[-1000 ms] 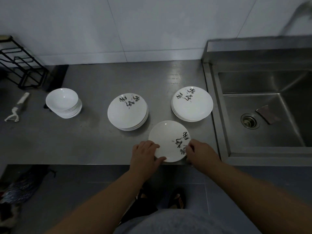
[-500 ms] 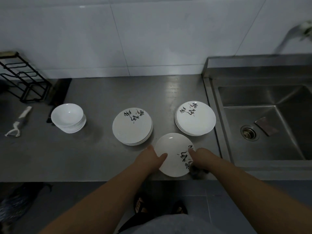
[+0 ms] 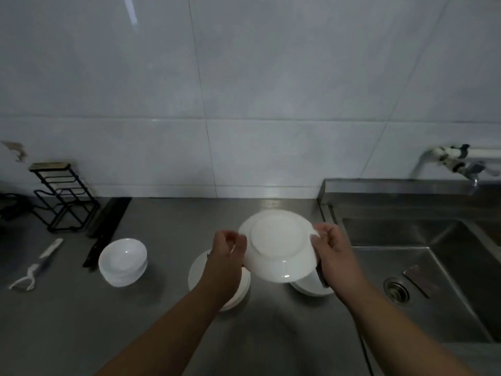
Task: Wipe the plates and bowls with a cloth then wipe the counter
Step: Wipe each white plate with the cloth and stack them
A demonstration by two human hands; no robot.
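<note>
Looking down from the head camera, 1 white plate [image 3: 279, 248] was held clear of the counter [image 3: 67, 321] by 2 hands. The plate was tilted, with its underside and foot ring toward the camera.

The left hand [image 3: 226, 251] gripped the plate's left rim with curled fingers. The right hand [image 3: 334, 253] gripped the right rim between thumb and fingers. A dark strip [image 3: 322, 276] showed below the right palm, against the plate edge; what it was could not be told.

Below the raised plate, 2 stacks of white plates stood on the counter. The left plate stack [image 3: 196, 275] was partly hidden by the left forearm. The right plate stack [image 3: 309, 290] was partly hidden by the held plate and the right hand. A bowl stack [image 3: 122, 261] of white bowls stood apart to the left of them.

Further left lay a white peeler [image 3: 35, 267]. A long dark flat object [image 3: 105, 232] lay just behind the bowl stack, and a black wire rack [image 3: 63, 196] stood against the tiled wall.

At the right, a steel sink [image 3: 447, 253] adjoined the counter. Its drain [image 3: 397, 290] was visible, with a flat rectangular piece [image 3: 418, 279] lying just beside it. A faucet [image 3: 461, 164] projected from the wall above the sink's rear edge.
</note>
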